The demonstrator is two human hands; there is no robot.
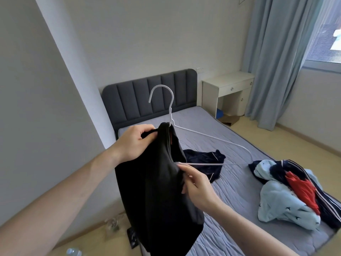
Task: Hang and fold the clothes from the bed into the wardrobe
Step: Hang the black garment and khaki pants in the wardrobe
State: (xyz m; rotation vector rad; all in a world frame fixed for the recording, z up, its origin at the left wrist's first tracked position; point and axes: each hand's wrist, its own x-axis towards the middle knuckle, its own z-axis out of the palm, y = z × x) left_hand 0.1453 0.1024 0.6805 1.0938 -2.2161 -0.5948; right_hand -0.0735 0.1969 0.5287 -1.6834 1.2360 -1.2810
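Note:
A black garment point(156, 191) hangs in the air over the near edge of the bed point(239, 182). It is partly threaded on a white wire hanger point(170, 111), whose hook points up. My left hand point(134, 143) grips the garment's top edge near the hanger's neck. My right hand point(197, 185) pinches the hanger's lower bar where it meets the cloth. On the bed lie a dark navy garment point(203, 159) in the middle and a pile of light blue, navy and red clothes point(287, 193) at the right.
A grey padded headboard point(147, 97) stands at the far end. A white desk point(227, 89) and blue curtains point(276, 61) are at the back right. A plastic bottle point(73, 252) and small clutter point(114, 224) lie on the floor at the lower left.

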